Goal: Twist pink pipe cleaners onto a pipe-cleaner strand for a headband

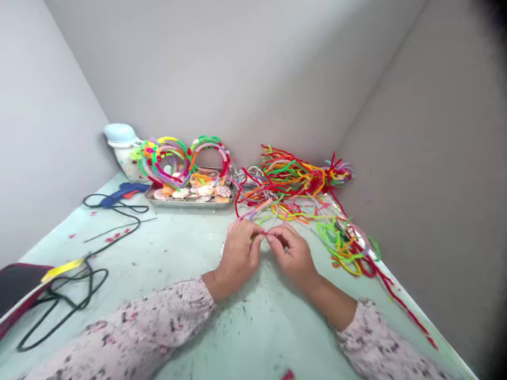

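Observation:
Above the middle of the table, my left hand (241, 250) and my right hand (292, 254) meet at their fingertips. Thumb and forefinger of each are pinched on a tiny bit of red pipe cleaner (264, 233), most of it hidden by the fingers. Just beyond the hands, loose pipe cleaners in pink, grey and yellow lie spread out. Behind them is a large heap of pipe cleaners (297, 174), mostly red, orange and green.
A metal tray (190, 204) of seashells (204, 191) stands at the back, with colourful fuzzy hoops (208, 140) upright on it. Left are a blue glue gun (122, 193), a black cord (89, 287) and a blue-lidded white bottle (124, 153). Tangled pipe cleaners (348, 248) line the right edge.

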{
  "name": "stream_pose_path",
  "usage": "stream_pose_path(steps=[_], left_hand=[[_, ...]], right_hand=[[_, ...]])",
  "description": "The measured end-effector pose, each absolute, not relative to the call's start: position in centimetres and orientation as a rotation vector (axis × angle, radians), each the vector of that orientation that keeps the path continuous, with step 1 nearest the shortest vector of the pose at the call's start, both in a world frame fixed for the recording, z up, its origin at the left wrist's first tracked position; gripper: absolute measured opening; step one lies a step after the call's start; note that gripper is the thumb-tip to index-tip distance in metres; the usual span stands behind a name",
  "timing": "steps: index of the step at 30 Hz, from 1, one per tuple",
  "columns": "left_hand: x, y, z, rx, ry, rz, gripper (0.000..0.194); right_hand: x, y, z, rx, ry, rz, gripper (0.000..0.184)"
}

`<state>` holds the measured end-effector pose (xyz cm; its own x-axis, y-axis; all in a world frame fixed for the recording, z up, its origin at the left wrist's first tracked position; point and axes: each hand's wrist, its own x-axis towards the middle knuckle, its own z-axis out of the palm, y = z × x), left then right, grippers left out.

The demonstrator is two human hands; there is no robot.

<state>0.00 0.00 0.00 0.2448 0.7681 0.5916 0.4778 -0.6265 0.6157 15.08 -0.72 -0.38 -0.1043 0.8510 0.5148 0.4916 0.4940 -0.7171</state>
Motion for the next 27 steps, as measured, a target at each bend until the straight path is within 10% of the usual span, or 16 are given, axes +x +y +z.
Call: stream_pose_path(steps=[27], left_hand=[[0.0, 1.0, -0.5, 1.884, 1.28, 1.374, 0.011]], right_hand=[[15.0, -0.8, -1.3, -1.2, -1.859, 0.617, 0.03]])
